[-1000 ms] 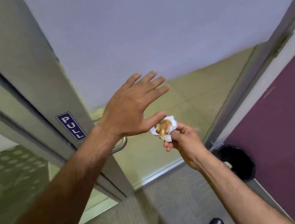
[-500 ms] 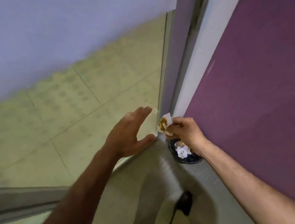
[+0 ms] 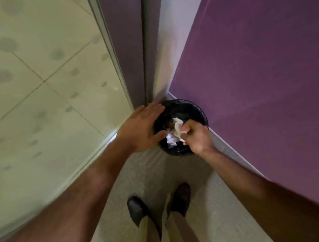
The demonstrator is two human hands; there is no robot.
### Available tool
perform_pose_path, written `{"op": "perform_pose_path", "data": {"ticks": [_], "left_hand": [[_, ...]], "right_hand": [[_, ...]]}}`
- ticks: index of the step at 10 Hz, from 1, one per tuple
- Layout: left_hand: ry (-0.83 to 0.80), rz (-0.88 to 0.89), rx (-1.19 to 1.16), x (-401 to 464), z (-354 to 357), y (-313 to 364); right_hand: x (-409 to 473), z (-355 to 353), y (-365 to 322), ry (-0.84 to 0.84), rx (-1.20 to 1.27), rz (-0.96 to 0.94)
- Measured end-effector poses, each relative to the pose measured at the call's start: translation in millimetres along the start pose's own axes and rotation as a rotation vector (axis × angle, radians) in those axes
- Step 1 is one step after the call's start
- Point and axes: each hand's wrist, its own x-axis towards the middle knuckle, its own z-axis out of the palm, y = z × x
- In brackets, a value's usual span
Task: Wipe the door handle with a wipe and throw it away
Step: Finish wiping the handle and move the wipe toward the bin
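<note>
My right hand [image 3: 196, 135] pinches a crumpled white wipe [image 3: 177, 128] and holds it directly over the mouth of a small black bin [image 3: 192, 108]. The bin stands on the floor in the corner where the door frame meets the purple wall, and white crumpled paper lies inside it. My left hand [image 3: 141, 128] hovers flat with fingers spread, palm down, over the bin's left rim, holding nothing. The door handle is out of view.
A glass door panel [image 3: 30, 79] fills the left, with its grey frame [image 3: 140, 39] running up the centre. A purple wall [image 3: 261, 60] closes off the right. My two black shoes [image 3: 158, 204] stand on the pale carpet just below the bin.
The view has swung down and right, away from the door handle to the bin. Both hands have dropped toward the bin, and the wipe now hangs over its opening.
</note>
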Motion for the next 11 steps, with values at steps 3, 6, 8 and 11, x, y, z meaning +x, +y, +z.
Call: {"op": "perform_pose_path", "data": {"ticks": [3,6,8,11], "left_hand": [[-0.073,-0.067,-0.062,69.2,191.5,-80.8],[-0.124,-0.075,-0.038,75.4,257.0,-114.2],[-0.107,-0.071,-0.078,77.5,251.1,-110.1],[-0.023,-0.075,-0.089,39.6,158.4,-64.6]], "right_hand": [[113.8,90.6,138.6,0.004,-0.145,0.141],[175.0,131.8,191.5,-0.034,-0.128,0.238],[179.5,125.1,197.8,-0.102,-0.138,0.134],[97.4,91.2,122.8,-0.032,0.079,-0.057]]}}
